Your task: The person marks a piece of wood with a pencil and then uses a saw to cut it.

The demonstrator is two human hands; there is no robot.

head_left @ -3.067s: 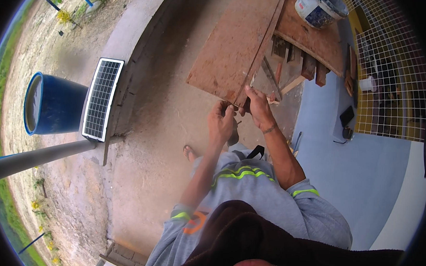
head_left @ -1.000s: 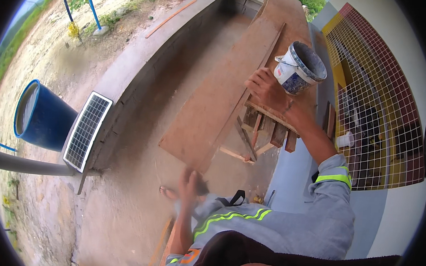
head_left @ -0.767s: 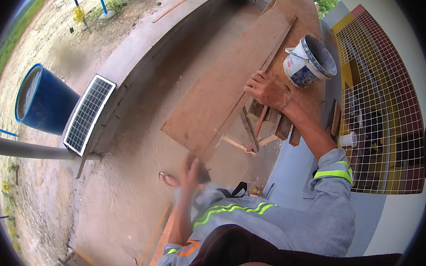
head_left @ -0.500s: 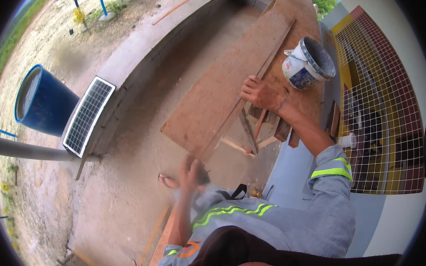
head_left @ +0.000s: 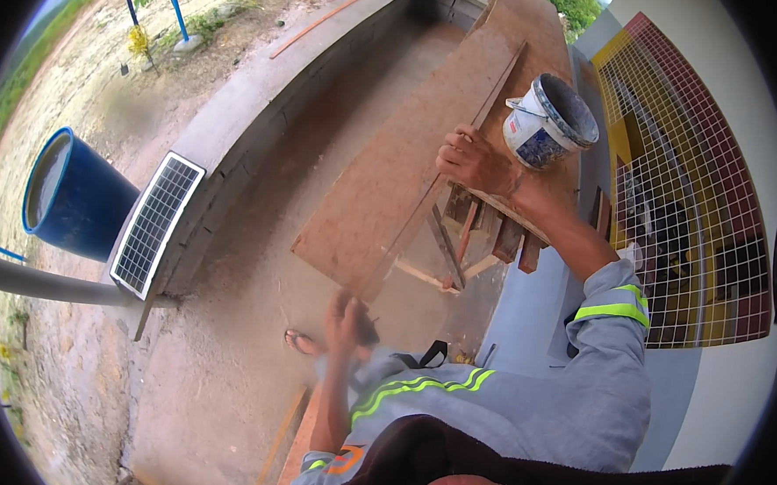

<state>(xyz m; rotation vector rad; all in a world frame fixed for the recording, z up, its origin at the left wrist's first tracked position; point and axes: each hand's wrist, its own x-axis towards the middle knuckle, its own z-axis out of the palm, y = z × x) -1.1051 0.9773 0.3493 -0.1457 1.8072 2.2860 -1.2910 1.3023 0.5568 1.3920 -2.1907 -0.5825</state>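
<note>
A long brown plywood board (head_left: 384,168) lies slanted across the middle, its far part resting on a wider brown wooden top (head_left: 540,40). My right hand (head_left: 480,162) is closed over the board's right long edge, fingers bent onto its upper face. At the near end, my left hand (head_left: 342,326) is closed at the board's corner, close to my body. Its fingertips are partly blurred, and a dark patch beside it cannot be made out. A white, stained bucket (head_left: 535,132) stands on the wooden top just beyond my right hand.
Wooden legs and beam ends (head_left: 468,225) show under the top. Left runs a low concrete wall (head_left: 238,103) with a small solar panel (head_left: 158,224) against it. A blue barrel (head_left: 83,196) stands outside it. White wire mesh (head_left: 681,188) covers an opening on the right.
The view has tilted slightly, shifting most of the scene a little down and left. My right hand sits slightly farther along the board's edge. Both hands stay closed.
</note>
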